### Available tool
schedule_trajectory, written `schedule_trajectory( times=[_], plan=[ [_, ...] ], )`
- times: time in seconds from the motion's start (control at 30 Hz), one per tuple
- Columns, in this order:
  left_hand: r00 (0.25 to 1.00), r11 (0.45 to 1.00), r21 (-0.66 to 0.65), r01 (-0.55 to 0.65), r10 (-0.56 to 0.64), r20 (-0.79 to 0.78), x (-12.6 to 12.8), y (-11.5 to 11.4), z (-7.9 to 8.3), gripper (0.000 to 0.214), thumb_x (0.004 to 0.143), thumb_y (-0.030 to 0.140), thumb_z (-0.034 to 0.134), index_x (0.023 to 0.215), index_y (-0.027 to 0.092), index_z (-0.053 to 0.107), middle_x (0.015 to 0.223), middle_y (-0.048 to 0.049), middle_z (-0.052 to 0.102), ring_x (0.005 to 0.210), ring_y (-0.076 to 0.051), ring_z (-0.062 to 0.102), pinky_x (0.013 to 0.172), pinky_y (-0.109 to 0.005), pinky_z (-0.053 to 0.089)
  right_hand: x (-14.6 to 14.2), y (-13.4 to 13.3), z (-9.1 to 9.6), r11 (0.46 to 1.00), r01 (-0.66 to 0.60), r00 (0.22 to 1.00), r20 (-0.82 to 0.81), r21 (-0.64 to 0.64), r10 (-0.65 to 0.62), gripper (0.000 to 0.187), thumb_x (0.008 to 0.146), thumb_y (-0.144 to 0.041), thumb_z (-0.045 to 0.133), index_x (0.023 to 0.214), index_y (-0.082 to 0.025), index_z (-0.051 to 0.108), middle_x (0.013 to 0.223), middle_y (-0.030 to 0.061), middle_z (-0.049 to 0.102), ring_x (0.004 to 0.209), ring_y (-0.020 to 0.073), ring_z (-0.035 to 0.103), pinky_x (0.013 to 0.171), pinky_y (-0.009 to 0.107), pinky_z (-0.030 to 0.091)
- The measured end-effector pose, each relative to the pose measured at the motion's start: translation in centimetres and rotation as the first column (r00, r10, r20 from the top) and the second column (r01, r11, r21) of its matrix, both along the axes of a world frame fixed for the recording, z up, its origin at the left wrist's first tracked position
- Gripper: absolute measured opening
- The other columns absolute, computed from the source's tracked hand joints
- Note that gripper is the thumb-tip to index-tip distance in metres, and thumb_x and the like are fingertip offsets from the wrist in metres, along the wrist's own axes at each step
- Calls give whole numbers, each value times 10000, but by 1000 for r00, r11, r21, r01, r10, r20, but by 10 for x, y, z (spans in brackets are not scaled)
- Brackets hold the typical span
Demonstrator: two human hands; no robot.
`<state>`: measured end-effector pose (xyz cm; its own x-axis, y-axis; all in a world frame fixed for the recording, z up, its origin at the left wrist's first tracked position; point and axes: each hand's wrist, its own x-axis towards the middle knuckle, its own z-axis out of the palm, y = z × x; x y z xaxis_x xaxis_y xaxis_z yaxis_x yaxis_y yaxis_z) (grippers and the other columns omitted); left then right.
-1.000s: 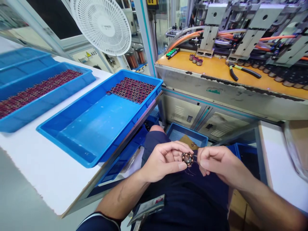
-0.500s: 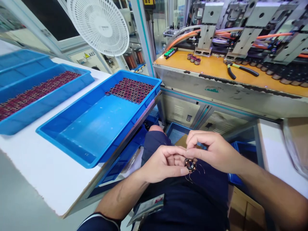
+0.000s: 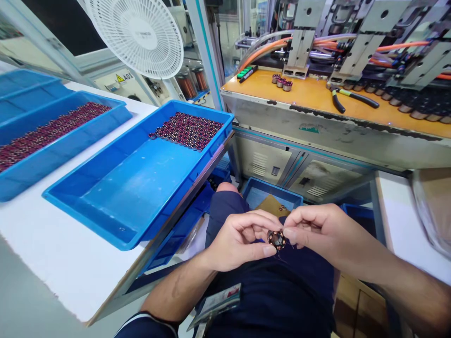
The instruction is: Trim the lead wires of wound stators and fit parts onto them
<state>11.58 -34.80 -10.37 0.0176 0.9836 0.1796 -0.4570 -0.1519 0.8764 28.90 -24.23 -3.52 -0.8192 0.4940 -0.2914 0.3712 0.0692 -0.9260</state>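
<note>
Small round copper-wound coil (image 3: pixel 276 239) partly hidden between fingertips of both hands; its thin wires are too fine to trace. Far-left blue plastic tray (image 3: pixel 21 89) is cut off by the edge; its contents are possibly beads.

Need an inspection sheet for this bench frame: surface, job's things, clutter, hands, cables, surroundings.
Surface: white table carries blue trays; orange machine deck behind.
Job's things: small wound coil ring held over the lap; near tray has dark red parts only at its far end.
Clutter: pliers and three loose coils on the deck.
Hands: left hand and right hand both pinch the ring.
Cables: orange hoses run into the machine.
Surroundings: white fan; blue bin below.
</note>
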Motion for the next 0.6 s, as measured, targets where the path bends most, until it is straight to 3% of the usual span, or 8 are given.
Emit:
schedule_trajectory(
  times=[0.13,0.27,0.43,0.6],
  plan=[
    [999,999,-35,24,-23,32,0,-1,1,289,719,86,777,993,170,739,1028,-84,682,818,-125,678,739,-233,553,1,0,2,990,-61,998,2,129,61,189,884,-329,614,748,-214,677,659,-10,634,589,108,536,518,212,394],
    [984,996,-60,67,-56,167,1,-1,0,265,710,105,787,961,168,731,1019,-69,683,762,-134,701,717,-260,587,1,-3,3,965,-76,995,-45,251,90,196,913,-311,587,755,-228,668,684,-17,637,614,109,539,561,221,399],
    [972,999,-13,49,-44,231,2,0,-2,282,711,87,785,972,174,721,1024,-63,679,785,-127,706,729,-245,585,0,-8,3,967,-58,994,-79,249,80,198,928,-313,573,766,-231,653,718,-23,646,656,108,565,599,212,418],
    [993,999,35,-22,18,113,0,1,-5,368,671,94,819,1015,194,736,1007,-65,658,811,-121,665,747,-243,563,3,-10,3,966,-49,994,-77,253,71,213,930,-339,574,762,-232,649,721,-13,649,646,119,559,607,227,425]
  ],
)
